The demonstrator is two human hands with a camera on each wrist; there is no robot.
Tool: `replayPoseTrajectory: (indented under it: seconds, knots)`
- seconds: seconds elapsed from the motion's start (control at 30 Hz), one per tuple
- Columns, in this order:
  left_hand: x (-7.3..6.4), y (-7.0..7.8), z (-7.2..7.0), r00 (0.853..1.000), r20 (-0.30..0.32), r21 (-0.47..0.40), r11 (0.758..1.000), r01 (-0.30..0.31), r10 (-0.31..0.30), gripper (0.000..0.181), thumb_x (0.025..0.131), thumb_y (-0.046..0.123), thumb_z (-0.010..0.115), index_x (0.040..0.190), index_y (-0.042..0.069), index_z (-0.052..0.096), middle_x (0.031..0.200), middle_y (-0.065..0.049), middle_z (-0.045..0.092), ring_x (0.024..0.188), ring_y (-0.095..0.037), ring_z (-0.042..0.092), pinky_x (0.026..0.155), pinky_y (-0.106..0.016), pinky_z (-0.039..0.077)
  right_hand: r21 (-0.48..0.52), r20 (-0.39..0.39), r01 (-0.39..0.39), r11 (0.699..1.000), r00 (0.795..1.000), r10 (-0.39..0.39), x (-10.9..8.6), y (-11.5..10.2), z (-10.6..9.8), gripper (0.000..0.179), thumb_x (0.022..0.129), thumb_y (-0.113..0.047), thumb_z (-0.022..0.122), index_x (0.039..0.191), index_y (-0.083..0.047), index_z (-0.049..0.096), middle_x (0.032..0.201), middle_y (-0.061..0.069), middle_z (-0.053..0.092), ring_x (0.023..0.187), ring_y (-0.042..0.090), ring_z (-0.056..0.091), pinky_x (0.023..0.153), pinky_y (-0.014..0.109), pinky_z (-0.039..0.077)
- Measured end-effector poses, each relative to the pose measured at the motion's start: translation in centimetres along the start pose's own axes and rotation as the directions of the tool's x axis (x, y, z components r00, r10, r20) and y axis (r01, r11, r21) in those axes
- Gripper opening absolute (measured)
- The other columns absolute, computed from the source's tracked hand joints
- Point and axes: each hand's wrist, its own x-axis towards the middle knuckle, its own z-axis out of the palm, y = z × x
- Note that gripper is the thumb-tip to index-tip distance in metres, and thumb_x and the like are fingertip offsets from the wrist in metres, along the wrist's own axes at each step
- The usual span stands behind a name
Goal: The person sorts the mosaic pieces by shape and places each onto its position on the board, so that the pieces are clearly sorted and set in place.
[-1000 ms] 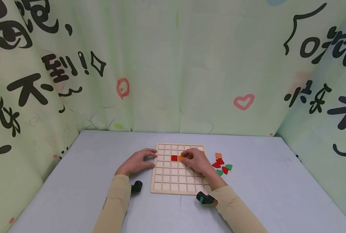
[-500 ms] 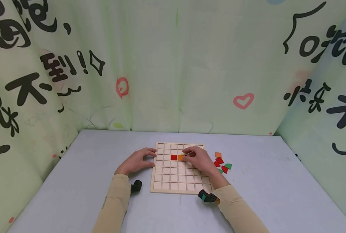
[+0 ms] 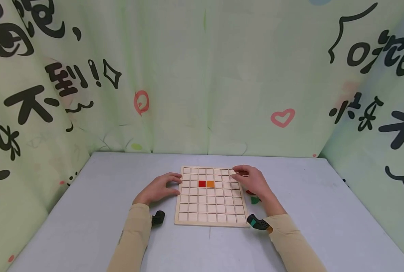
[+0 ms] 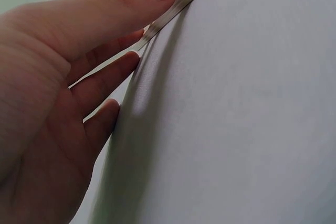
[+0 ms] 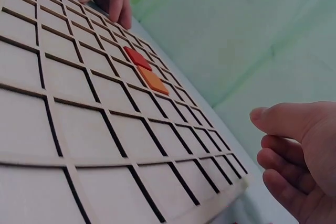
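Currently, use the grid board [image 3: 202,207] as your reference for all positions. Your left hand [image 3: 159,187] rests at the board's left edge, thumb and fingers spread apart and pinching nothing; the left wrist view shows only a narrow strip of that edge, cut off at the top. Your right hand [image 3: 254,180] is at the board's far right corner and hides it in the head view. Its fingers are loosely curled, with no piece visible between thumb and fingers; contact with the board cannot be determined. On the board, left of centre, the red tile [image 3: 202,184] and orange tile [image 3: 210,184] occupy neighbouring cells, red to the left. Beyond the board's right edge, your right wrist partly covers the loose pieces: a green piece [image 3: 255,200] and a sliver of a red piece [image 3: 250,192] show, but the total cannot be counted. The right wrist view crops the board's near side.
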Motion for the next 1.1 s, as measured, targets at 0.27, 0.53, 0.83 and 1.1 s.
replayPoseTrajectory:
  seconds: [0.27, 0.53, 0.83, 1.1]
  knots:
    - [0.0, -0.1, 0.0, 1.0, -0.002, 0.0, 1.0, -0.01, 0.01, 0.036, 0.083, 0.014, 0.079, 0.117, 0.008, 0.069, 0.141, 0.001, 0.053, 0.138, -0.024, 0.04, 0.114, -0.042, 0.033, -0.024, -0.026, -0.104, 0.994, 0.994, 0.103, 0.1, 2.1, -2.9, 0.043, 0.096, -0.027, 0.064, 0.134, -0.007, 0.058, 0.129, 0.017, 0.059, 0.113, 0.033, 0.055, 0.088, 0.04, 0.055]
    - [-0.1, 0.0, -0.1, 1.0, -0.003, -0.001, 1.0, -0.001, 0.001, 0.036, 0.083, 0.014, 0.079, 0.117, 0.008, 0.069, 0.14, 0.001, 0.053, 0.138, -0.023, 0.04, 0.114, -0.041, 0.033, -0.069, -0.042, -0.162, 0.984, 0.986, 0.16, 0.1, 4.2, -4.2, 0.047, 0.095, -0.027, 0.064, 0.135, -0.006, 0.055, 0.131, 0.02, 0.055, 0.118, 0.036, 0.049, 0.093, 0.045, 0.052]
    - [-0.2, -0.1, -0.1, 1.0, -0.001, -0.021, 1.0, -0.002, 0.002, 0.036, 0.083, 0.014, 0.078, 0.117, 0.008, 0.069, 0.141, 0.001, 0.053, 0.138, -0.024, 0.039, 0.114, -0.042, 0.033, -0.101, -0.012, -0.169, 0.98, 0.986, 0.168, -0.3, 4.9, -4.7, 0.046, 0.095, -0.023, 0.064, 0.134, -0.001, 0.055, 0.131, 0.023, 0.054, 0.117, 0.038, 0.049, 0.095, 0.049, 0.051]
    - [-0.1, -0.2, -0.1, 1.0, 0.0, -0.017, 1.0, -0.013, 0.013, 0.036, 0.083, 0.014, 0.078, 0.117, 0.007, 0.069, 0.141, 0.0, 0.053, 0.138, -0.024, 0.04, 0.114, -0.042, 0.033, -0.14, 0.057, -0.13, 0.982, 0.989, 0.139, -0.2, 5.4, -4.8, 0.044, 0.091, -0.021, 0.069, 0.128, 0.001, 0.06, 0.122, 0.022, 0.06, 0.108, 0.036, 0.053, 0.089, 0.046, 0.053]
